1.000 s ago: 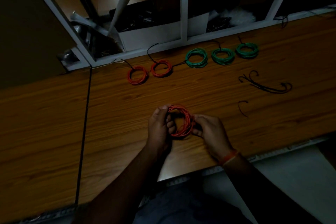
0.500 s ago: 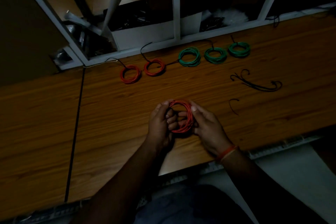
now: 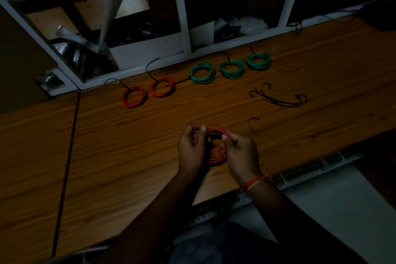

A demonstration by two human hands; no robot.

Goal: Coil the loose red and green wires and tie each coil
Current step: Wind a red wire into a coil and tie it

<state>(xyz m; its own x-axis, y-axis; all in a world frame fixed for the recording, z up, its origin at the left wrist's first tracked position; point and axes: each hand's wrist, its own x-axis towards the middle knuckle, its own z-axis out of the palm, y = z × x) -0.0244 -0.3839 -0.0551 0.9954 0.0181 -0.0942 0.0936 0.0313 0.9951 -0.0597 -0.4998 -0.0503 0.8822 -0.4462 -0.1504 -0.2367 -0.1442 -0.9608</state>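
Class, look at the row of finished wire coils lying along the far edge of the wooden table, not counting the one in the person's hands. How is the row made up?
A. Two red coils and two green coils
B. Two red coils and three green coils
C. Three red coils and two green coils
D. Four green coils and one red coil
B: the row shows two red coils on the left and three green coils to their right.

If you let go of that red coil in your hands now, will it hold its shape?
Probably not: the red coil shows no tie, and both hands pinch it. Its thin loops look springy and may fan out. It likely weighs little.
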